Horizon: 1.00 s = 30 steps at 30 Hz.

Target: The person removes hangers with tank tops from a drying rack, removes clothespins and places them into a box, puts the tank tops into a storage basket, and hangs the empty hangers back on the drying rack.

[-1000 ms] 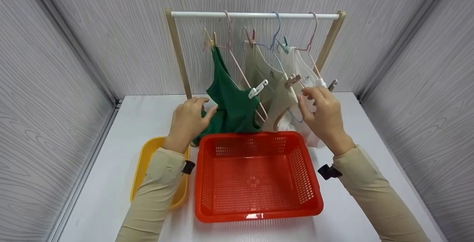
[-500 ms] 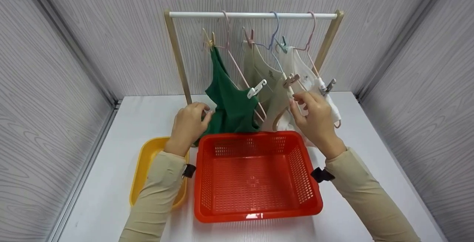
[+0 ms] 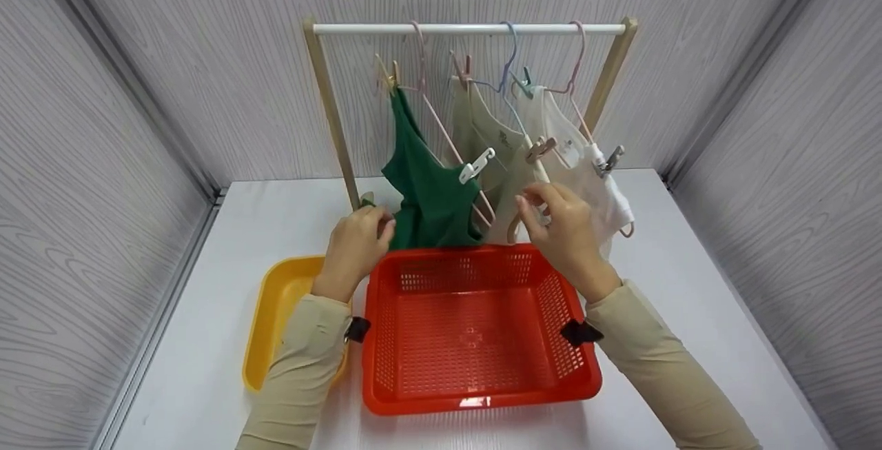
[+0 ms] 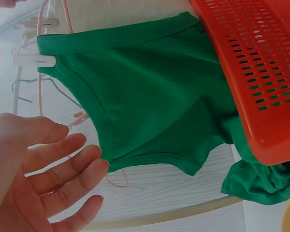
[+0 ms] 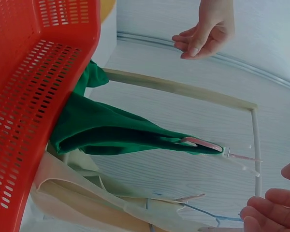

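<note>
A green tank top (image 3: 431, 188), a beige tank top (image 3: 510, 191) and a white tank top (image 3: 586, 181) hang clipped on hangers. My left hand (image 3: 360, 243) is left of the green top, its fingers loosely bent and holding nothing; the left wrist view has these fingers (image 4: 63, 174) spread near the cloth. In front of the beige top, my right hand (image 3: 561, 233) is loosely bent with nothing in it. A white clothespin (image 3: 477, 165) grips the green shoulder, a brown clothespin (image 3: 541, 150) the beige one, a grey clothespin (image 3: 610, 160) the white one.
The hangers hook over the white bar (image 3: 468, 28) of a wooden-legged rack. A red basket (image 3: 479, 402) stands in front of the clothes, with a yellow tray (image 3: 258, 340) to its left, partly under my left arm. Yellow, pink and teal clothespins sit on the far shoulders.
My right hand has moved left and down, away from the white top, uncovering its shoulder and grey clothespin. My left hand has sunk slightly. Clothes on the hangers look nearly unmoved.
</note>
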Available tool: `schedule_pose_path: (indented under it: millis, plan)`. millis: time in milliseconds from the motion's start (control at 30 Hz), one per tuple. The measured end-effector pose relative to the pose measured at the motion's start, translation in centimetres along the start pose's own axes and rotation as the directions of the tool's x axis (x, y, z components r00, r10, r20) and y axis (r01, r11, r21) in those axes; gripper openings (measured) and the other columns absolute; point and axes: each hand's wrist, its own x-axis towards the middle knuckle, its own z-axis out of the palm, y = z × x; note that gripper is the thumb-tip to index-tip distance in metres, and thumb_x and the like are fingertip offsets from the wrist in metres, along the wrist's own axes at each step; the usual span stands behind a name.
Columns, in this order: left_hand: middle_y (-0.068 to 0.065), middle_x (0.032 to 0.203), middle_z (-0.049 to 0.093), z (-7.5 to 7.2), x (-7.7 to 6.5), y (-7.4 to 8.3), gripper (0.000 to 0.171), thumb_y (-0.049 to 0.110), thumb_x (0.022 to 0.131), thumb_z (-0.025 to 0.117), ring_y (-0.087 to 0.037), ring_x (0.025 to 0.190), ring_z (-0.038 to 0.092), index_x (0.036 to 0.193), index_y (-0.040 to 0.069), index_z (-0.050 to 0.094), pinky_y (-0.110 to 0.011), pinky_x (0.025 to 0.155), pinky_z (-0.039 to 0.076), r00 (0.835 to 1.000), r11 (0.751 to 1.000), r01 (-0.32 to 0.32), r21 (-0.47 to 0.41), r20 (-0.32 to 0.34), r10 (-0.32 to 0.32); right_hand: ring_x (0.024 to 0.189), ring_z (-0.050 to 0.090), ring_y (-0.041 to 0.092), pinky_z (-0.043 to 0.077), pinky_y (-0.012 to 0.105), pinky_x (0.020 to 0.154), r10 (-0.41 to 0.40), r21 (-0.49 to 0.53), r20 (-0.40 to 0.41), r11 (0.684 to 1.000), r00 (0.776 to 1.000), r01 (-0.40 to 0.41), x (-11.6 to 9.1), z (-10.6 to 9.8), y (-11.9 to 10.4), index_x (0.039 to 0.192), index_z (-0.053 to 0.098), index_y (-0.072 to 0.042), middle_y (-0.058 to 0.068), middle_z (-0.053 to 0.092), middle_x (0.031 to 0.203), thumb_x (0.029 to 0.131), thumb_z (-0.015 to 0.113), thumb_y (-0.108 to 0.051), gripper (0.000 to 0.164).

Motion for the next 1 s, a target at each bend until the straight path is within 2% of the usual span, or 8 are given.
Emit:
schedule_pose_path:
  millis: [167, 333, 533, 767, 900, 1000]
  plan:
    - [-0.016, 0.102, 0.071, 0.7, -0.2, -0.2, 0.022, 0.018, 0.096, 0.058, -0.028, 0.086, 0.065, 0.105, 0.001, 0.068, -0.039, 0.089, 0.058, 1.0, 0.999, 0.026, -0.021, 0.014, -0.026, 0.071, 0.066, 0.023, 0.056, 0.035, 0.06, 0.002, -0.008, 0.012, 1.0, 1.0, -0.002, -0.3, 0.8, 0.0, 0.09, 0.066, 0.001, 0.015, 0.069, 0.08, 0.086, 0.068, -0.006, 0.009]
    - [-0.017, 0.101, 0.07, 1.3, -0.3, -0.4, 0.021, 0.016, 0.096, 0.057, -0.029, 0.087, 0.064, 0.104, -0.001, 0.068, -0.039, 0.088, 0.058, 0.999, 0.998, 0.037, -0.047, 0.034, -0.035, 0.072, 0.064, 0.022, 0.055, 0.033, 0.062, 0.017, -0.014, 0.085, 1.0, 0.996, -0.015, -0.5, 1.6, -0.1, 0.092, 0.066, 0.001, 0.014, 0.068, 0.081, 0.088, 0.066, -0.009, 0.011]
    - [-0.015, 0.104, 0.069, 2.1, -0.6, -0.5, 0.023, 0.018, 0.097, 0.057, -0.027, 0.09, 0.062, 0.108, 0.001, 0.067, -0.038, 0.091, 0.058, 0.995, 0.991, 0.074, -0.114, 0.08, -0.065, 0.071, 0.065, 0.023, 0.055, 0.035, 0.063, 0.061, -0.041, 0.124, 0.998, 0.99, -0.056, -0.7, 2.3, -0.2, 0.095, 0.066, 0.0, 0.015, 0.071, 0.087, 0.09, 0.066, -0.014, 0.014]
    - [-0.016, 0.102, 0.069, 3.1, -1.0, -0.7, 0.02, 0.016, 0.096, 0.057, -0.027, 0.09, 0.061, 0.106, 0.001, 0.067, -0.038, 0.089, 0.058, 0.995, 0.985, 0.085, -0.148, 0.071, -0.075, 0.066, 0.066, 0.025, 0.058, 0.036, 0.066, 0.133, -0.038, 0.152, 0.991, 0.979, -0.129, -0.6, 3.6, 0.0, 0.099, 0.066, 0.001, 0.018, 0.071, 0.094, 0.091, 0.064, -0.016, 0.019]
    - [-0.016, 0.103, 0.069, 3.5, -1.3, -1.0, 0.021, 0.016, 0.096, 0.057, -0.026, 0.091, 0.061, 0.107, 0.001, 0.067, -0.038, 0.09, 0.058, 0.992, 0.98, 0.11, -0.168, 0.081, -0.097, 0.078, 0.069, 0.027, 0.06, 0.037, 0.075, 0.201, -0.01, 0.185, 0.979, 0.962, -0.203, -0.4, 4.3, 0.2, 0.103, 0.067, 0.001, 0.019, 0.072, 0.1, 0.093, 0.062, -0.018, 0.022]
    - [-0.015, 0.104, 0.07, 3.8, -1.5, -1.1, 0.02, 0.016, 0.096, 0.058, -0.027, 0.092, 0.062, 0.107, 0.001, 0.068, -0.038, 0.091, 0.058, 0.993, 0.98, 0.11, -0.166, 0.07, -0.099, 0.088, 0.07, 0.029, 0.06, 0.039, 0.081, 0.222, 0.018, 0.201, 0.973, 0.954, -0.231, -0.2, 4.7, 0.3, 0.103, 0.067, 0.002, 0.019, 0.072, 0.1, 0.093, 0.062, -0.019, 0.024]
